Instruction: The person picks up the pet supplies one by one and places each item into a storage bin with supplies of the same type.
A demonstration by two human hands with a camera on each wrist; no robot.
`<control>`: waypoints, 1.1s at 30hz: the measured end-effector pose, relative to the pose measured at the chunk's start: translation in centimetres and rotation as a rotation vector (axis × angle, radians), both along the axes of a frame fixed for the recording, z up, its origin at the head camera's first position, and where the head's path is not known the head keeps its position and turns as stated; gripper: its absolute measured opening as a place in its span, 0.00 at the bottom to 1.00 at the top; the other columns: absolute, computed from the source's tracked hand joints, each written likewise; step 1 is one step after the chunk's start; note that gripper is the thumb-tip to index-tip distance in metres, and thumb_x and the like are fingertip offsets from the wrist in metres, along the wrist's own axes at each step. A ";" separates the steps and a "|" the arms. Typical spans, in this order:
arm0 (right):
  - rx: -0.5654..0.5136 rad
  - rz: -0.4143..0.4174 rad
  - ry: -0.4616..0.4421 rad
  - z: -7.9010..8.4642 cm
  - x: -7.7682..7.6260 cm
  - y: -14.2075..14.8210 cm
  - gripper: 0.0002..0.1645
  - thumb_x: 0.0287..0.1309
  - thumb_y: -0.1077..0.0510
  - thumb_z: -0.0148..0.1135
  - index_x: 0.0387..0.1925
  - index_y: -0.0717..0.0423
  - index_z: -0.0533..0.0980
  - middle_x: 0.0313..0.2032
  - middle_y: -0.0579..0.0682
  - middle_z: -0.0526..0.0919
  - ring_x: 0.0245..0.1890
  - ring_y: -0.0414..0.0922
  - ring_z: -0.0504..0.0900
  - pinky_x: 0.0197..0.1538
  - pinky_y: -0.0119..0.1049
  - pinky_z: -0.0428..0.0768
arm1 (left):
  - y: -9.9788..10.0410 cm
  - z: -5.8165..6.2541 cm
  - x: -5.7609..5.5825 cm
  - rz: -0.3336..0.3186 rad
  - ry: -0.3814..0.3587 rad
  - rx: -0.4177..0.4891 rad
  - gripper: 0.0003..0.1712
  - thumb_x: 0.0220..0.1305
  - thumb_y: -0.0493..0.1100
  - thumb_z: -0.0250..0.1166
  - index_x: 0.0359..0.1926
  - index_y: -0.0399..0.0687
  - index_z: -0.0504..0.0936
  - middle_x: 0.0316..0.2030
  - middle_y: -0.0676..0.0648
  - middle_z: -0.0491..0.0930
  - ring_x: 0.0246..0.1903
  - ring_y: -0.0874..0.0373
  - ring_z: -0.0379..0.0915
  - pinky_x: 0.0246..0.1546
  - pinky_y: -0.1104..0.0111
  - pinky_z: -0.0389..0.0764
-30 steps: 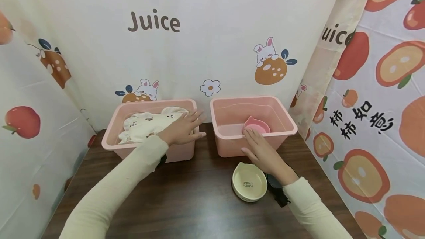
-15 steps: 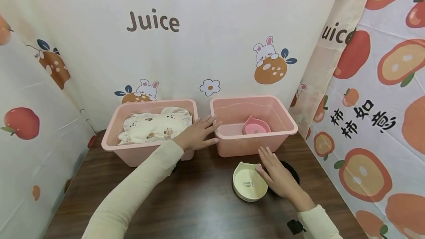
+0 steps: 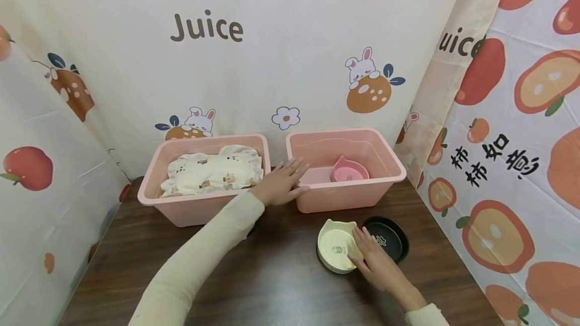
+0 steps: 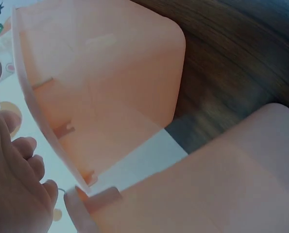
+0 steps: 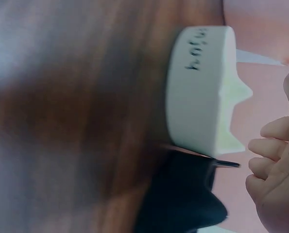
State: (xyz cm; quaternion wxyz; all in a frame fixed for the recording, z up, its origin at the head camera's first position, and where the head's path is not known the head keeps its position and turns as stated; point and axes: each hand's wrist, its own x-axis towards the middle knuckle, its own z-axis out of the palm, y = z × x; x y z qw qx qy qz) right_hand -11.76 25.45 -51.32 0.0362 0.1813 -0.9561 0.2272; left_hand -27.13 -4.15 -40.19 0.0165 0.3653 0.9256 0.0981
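Observation:
My left hand (image 3: 282, 182) is over the gap between two pink bins, fingers straight and holding nothing. The left pink bin (image 3: 199, 210) contains a cream frilled cloth item (image 3: 213, 171) printed with small bears. Inside the right pink bin (image 3: 344, 197) sits a pink cat-eared bowl (image 3: 350, 170). My right hand (image 3: 378, 265) hovers with extended fingers over the edges of two bowls on the table. One is a pale yellow cat-eared bowl (image 3: 336, 245) with a fish-bone print; the other is a black bowl (image 3: 389, 238) with a paw print, partly covered by the hand.
Both bins stand at the back of the dark wooden table (image 3: 272, 286), against a printed curtain (image 3: 290, 64). A second fruit-printed curtain (image 3: 512, 165) borders the right side. In the right wrist view, the yellow bowl (image 5: 195, 92) stands beside the black bowl (image 5: 183, 199).
My left hand has moved right, from over the left bin to the gap between the bins. My right hand has drawn back from the right bin's front rim to above the bowls, exposing the black one.

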 end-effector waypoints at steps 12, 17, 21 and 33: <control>0.020 0.053 -0.051 -2.3 1.5 -0.7 0.39 0.65 0.45 0.57 0.68 0.63 0.62 0.69 0.61 0.62 0.70 0.60 0.58 0.66 0.59 0.59 | 1.4 -0.7 -0.3 0.054 -0.053 0.000 0.39 0.73 0.63 0.39 0.76 0.49 0.45 0.76 0.46 0.39 0.74 0.52 0.32 0.73 0.56 0.41; 0.055 0.083 0.011 -2.7 1.8 -0.9 0.39 0.62 0.44 0.60 0.67 0.63 0.65 0.67 0.60 0.66 0.69 0.60 0.60 0.66 0.57 0.59 | 1.6 -0.9 -0.4 0.054 -0.043 -0.002 0.40 0.73 0.63 0.39 0.76 0.47 0.46 0.76 0.45 0.39 0.74 0.51 0.33 0.73 0.56 0.42; 0.059 0.129 0.092 -3.2 1.7 -1.1 0.37 0.58 0.46 0.65 0.65 0.58 0.69 0.65 0.58 0.70 0.68 0.59 0.63 0.63 0.59 0.60 | 1.7 -1.0 -0.4 0.040 -0.050 0.035 0.40 0.74 0.62 0.39 0.75 0.44 0.47 0.75 0.44 0.41 0.74 0.50 0.33 0.72 0.55 0.41; 0.077 0.242 0.288 -4.1 1.3 -1.9 0.30 0.49 0.51 0.72 0.56 0.49 0.78 0.53 0.50 0.80 0.52 0.48 0.78 0.51 0.48 0.75 | 2.0 -1.3 -0.2 0.052 -0.032 -0.020 0.38 0.75 0.60 0.38 0.75 0.42 0.46 0.75 0.42 0.39 0.74 0.49 0.30 0.72 0.55 0.43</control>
